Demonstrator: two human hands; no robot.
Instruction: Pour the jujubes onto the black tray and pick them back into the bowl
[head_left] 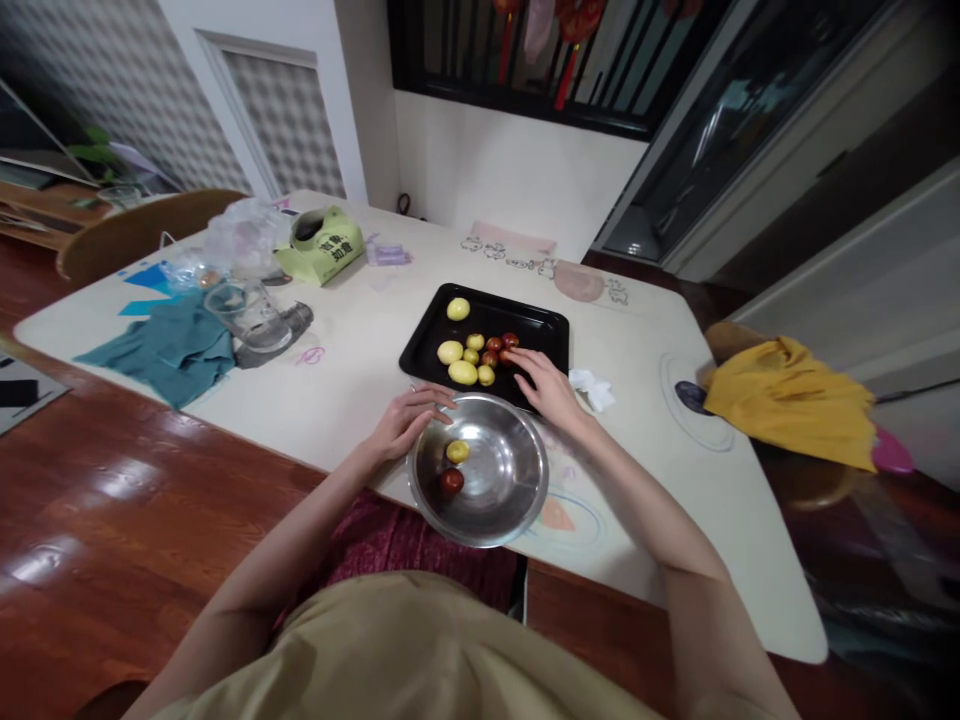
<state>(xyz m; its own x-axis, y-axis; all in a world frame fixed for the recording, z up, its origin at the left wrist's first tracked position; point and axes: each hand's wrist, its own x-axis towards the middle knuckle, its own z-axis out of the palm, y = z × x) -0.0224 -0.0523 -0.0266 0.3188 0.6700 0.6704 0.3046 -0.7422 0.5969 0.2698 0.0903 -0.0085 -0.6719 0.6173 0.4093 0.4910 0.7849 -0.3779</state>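
A steel bowl (501,500) stands at the near table edge with one yellow fruit (457,452) and one dark red round fruit (451,482) inside. My left hand (412,415) lies over the bowl's left rim, its fingers stretched out and nothing in them. Behind the bowl is a black baking tray (517,305) holding several lemon-like yellow fruits (463,372), smaller yellow ones (475,342) and several small red fruits (492,344). My right hand (551,385) reaches over the tray's right side, fingers apart, fingertips at the red fruits; whether they touch one is hard to see.
A crumpled white tissue (592,388) lies right of the tray. On the table's left are a teal cloth (169,345), a glass jug (251,315), a plastic bag (251,235) and a green tissue pack (324,248). A yellow garment (787,400) hangs on a chair at right.
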